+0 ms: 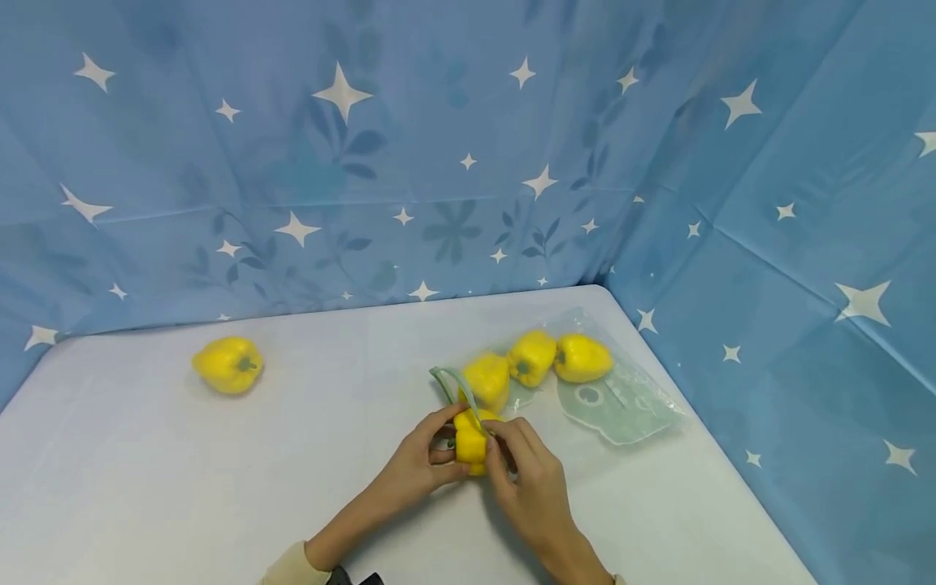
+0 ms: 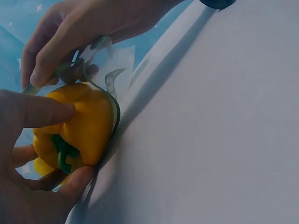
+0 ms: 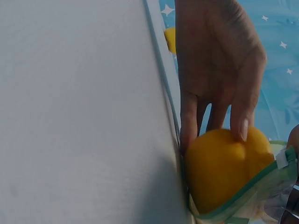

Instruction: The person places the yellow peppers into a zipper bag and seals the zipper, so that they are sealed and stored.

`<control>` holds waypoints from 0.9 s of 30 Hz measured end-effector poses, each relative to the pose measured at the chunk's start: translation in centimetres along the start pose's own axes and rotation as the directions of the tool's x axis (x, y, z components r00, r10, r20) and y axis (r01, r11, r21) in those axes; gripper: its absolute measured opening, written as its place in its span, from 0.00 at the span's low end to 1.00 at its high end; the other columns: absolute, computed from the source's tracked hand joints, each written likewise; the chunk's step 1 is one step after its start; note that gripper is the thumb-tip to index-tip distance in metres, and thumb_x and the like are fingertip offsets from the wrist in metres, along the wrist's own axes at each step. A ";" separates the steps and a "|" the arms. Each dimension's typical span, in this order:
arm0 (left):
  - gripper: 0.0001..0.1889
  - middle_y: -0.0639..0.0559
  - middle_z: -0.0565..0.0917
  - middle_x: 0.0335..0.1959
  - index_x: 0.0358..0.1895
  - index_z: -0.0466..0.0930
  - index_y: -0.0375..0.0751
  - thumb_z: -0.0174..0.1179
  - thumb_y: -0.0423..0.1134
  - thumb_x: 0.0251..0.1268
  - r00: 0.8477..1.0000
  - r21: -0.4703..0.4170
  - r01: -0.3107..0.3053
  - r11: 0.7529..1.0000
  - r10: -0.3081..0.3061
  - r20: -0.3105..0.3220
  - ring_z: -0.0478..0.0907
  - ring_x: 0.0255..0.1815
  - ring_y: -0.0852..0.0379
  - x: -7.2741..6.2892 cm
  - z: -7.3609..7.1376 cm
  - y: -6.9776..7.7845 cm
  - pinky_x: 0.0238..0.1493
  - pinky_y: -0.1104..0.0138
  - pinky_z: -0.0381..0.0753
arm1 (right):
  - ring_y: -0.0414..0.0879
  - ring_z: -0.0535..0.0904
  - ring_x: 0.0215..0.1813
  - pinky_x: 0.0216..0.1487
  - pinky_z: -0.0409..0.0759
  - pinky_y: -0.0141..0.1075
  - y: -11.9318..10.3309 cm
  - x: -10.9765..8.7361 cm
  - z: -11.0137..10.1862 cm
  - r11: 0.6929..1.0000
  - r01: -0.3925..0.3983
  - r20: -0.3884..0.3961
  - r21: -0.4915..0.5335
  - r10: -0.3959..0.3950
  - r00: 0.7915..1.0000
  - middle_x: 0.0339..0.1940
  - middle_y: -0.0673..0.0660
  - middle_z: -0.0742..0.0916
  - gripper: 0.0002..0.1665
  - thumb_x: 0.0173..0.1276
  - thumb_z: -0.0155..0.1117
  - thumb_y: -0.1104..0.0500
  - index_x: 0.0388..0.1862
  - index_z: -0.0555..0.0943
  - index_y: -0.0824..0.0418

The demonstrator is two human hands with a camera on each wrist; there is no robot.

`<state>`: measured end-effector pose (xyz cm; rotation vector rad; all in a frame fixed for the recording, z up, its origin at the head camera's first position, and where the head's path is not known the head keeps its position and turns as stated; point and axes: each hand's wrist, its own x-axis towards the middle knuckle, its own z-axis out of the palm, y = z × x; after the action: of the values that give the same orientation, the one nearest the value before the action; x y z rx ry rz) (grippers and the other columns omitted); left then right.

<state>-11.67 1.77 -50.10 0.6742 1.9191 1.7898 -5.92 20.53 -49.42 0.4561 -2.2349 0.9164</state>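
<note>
Yellow and glossy, a bell pepper [image 1: 471,445] sits between the person's two hands near the middle of the white table [image 1: 161,479], at the mouth of a clear bag with a green edge [image 1: 469,393]. The left hand [image 1: 415,467] grips the pepper, thumb and fingers spread round its sides, with the green stem facing that palm. The right hand [image 1: 532,479] pinches the bag's edge between thumb and finger, a narrow hold just beside the pepper. In the right wrist view a small white tab [image 3: 281,159] sits on the green edge; any lettering on it is too small to make out. Beyond the hands, three more peppers [image 1: 531,357] lie in a row, and clear plastic with a pale green printed patch [image 1: 636,418] spreads beside them. That patch bears a round, ringed mark [image 1: 589,396]; whether anything there is writing cannot be told, nor whether the three peppers lie inside the plastic. Another pepper [image 1: 227,366] rests well apart at the far left. Behind hangs a blue cloth [image 1: 439,154] printed with pale stars and darker leaves.
</note>
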 end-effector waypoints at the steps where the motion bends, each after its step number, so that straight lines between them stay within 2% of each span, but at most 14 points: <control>1: 0.41 0.31 0.68 0.71 0.79 0.61 0.37 0.69 0.26 0.65 1.000 0.010 -0.004 1.000 0.004 -0.007 0.72 0.70 0.36 0.0 0.1 0.0 0.60 0.67 0.85 | 0.33 0.71 0.28 0.29 0.72 0.18 0.0 0.0 0.0 1.000 0.004 0.002 0.004 -0.004 1.000 0.34 0.49 0.82 0.17 0.66 0.67 0.74 0.51 0.84 0.61; 9: 0.43 0.33 0.70 0.67 0.79 0.60 0.32 0.74 0.31 0.63 0.998 0.038 0.007 0.999 -0.004 -0.069 0.74 0.67 0.40 0.6 0.9 0.0 0.60 0.68 0.85 | 0.32 0.69 0.27 0.28 0.70 0.17 -0.2 0.1 0.0 1.000 0.004 0.006 0.015 -0.004 1.000 0.34 0.50 0.81 0.18 0.65 0.67 0.75 0.52 0.83 0.62; 18: 0.42 0.32 0.71 0.67 0.80 0.55 0.30 0.70 0.34 0.69 0.997 0.090 -0.014 0.996 0.021 -0.069 0.75 0.64 0.44 1.2 1.1 0.0 0.58 0.70 0.86 | 0.31 0.68 0.27 0.27 0.70 0.17 -0.2 0.0 0.1 0.999 -0.003 0.013 0.038 0.003 1.000 0.35 0.50 0.81 0.19 0.65 0.67 0.75 0.53 0.83 0.62; 23: 0.42 0.31 0.71 0.67 0.80 0.55 0.31 0.69 0.36 0.70 0.996 0.040 0.003 0.999 0.001 -0.090 0.79 0.62 0.43 1.6 1.3 0.0 0.55 0.70 0.86 | 0.32 0.68 0.26 0.26 0.69 0.16 -0.2 -0.1 0.1 0.999 0.002 0.018 0.045 -0.003 1.000 0.34 0.50 0.80 0.19 0.64 0.68 0.76 0.52 0.83 0.63; 27: 0.37 0.32 0.73 0.67 0.77 0.61 0.34 0.68 0.36 0.70 0.995 -0.001 0.011 1.000 -0.011 -0.100 0.83 0.59 0.41 1.9 1.6 0.0 0.53 0.69 0.88 | 0.32 0.67 0.26 0.27 0.68 0.15 -0.2 -0.1 0.2 0.999 0.014 0.011 0.048 -0.015 1.000 0.34 0.50 0.80 0.19 0.64 0.67 0.77 0.52 0.83 0.64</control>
<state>-12.25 4.18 -50.20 0.5835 1.9831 1.8489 -5.86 20.26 -49.48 0.5000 -2.2214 0.9635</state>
